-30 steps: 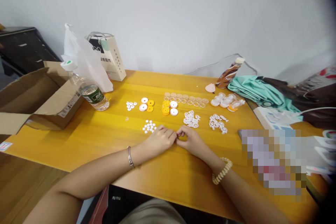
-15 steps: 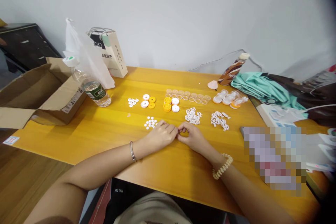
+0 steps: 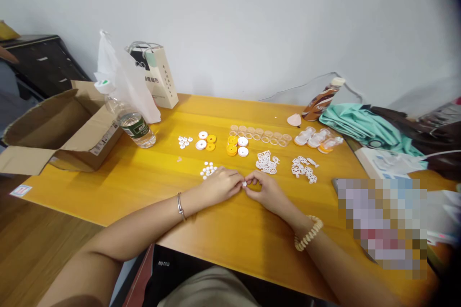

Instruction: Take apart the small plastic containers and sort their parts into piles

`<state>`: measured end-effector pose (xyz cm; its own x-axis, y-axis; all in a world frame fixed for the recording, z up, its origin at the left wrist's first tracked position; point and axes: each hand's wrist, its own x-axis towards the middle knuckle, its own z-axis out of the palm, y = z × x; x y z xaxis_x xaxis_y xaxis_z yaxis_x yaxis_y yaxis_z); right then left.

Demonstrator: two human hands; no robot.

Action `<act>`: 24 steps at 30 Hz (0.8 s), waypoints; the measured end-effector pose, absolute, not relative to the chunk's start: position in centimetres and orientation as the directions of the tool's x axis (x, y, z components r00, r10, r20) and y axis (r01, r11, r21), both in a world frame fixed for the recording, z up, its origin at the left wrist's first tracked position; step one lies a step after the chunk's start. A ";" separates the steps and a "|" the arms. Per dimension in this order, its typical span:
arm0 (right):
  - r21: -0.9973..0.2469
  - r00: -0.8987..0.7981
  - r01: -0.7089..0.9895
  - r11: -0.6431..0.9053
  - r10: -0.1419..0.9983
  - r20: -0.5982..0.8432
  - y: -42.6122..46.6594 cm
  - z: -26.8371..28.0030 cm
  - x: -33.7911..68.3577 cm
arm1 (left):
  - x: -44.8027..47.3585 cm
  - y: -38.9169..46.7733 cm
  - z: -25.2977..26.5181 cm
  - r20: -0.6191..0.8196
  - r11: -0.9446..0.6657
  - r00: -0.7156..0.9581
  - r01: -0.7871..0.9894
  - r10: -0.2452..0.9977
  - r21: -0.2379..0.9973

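Note:
My left hand point(image 3: 226, 183) and my right hand point(image 3: 265, 189) meet at the fingertips above the table's middle. Pinched between them is a small white round plastic piece point(image 3: 244, 183); its finer shape is too small to tell. Beside my left hand lies a group of small white caps point(image 3: 208, 169). Just past my right hand is a heap of white openwork plastic parts point(image 3: 266, 162), with a second group of such parts point(image 3: 303, 169) further right. Yellow discs point(image 3: 232, 145) and white discs point(image 3: 243, 147) are stacked beyond my hands.
Clear plastic cups point(image 3: 260, 134) stand in a row behind the discs. Finished-looking clear-and-orange pieces point(image 3: 317, 139) sit to their right. A cardboard box point(image 3: 104, 141) and a water bottle point(image 3: 135, 127) stand left. A brown drink bottle point(image 3: 322, 100), green cloth point(image 3: 363, 122) and power strip point(image 3: 374, 160) are right.
The fingertips have shifted slightly, and the small white piece between them now shows. The whole view has moved a little; the parts on the table lie as before.

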<state>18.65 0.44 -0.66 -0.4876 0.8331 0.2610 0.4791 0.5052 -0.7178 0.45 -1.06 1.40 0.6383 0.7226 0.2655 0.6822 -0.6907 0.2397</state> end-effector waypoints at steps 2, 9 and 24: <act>-0.721 -0.488 0.476 0.503 0.834 0.259 0.4 -0.6 18.7 | 0.3 -1.0 1.5 0.262 -0.689 0.637 0.669 0.725 0.279; -0.756 -0.508 0.434 0.490 0.826 0.243 0.3 -0.1 18.6 | 0.3 -0.9 1.5 0.283 -0.711 0.653 0.653 0.703 0.259; -0.834 -0.414 0.396 0.383 0.886 0.210 1.0 -0.2 19.0 | -16.9 3.0 6.2 0.132 -0.059 0.033 0.979 0.991 0.195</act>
